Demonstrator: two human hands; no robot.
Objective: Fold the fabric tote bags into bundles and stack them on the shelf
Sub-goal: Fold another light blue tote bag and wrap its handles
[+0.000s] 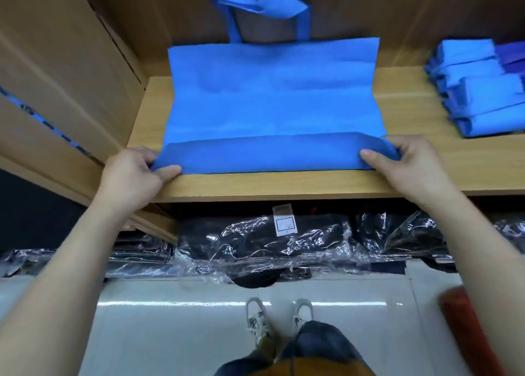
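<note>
A blue fabric tote bag (pixel 272 97) lies flat on the wooden shelf (pixel 312 184), its handles (pixel 264 9) leaning up against the back panel. Its near bottom edge is turned over into a narrow folded strip (pixel 270 154). My left hand (pixel 136 174) pinches the left end of that strip, thumb on top. At the strip's right end my right hand (pixel 409 165) pinches it the same way. A stack of folded blue bundles (pixel 480 89) sits at the right end of the shelf.
The left side panel of the shelf unit (pixel 56 77) stands close to my left hand. Below the shelf lie dark goods wrapped in clear plastic (pixel 284 239). A red object (pixel 466 324) is on the glossy floor at lower right, near my feet (pixel 281 319).
</note>
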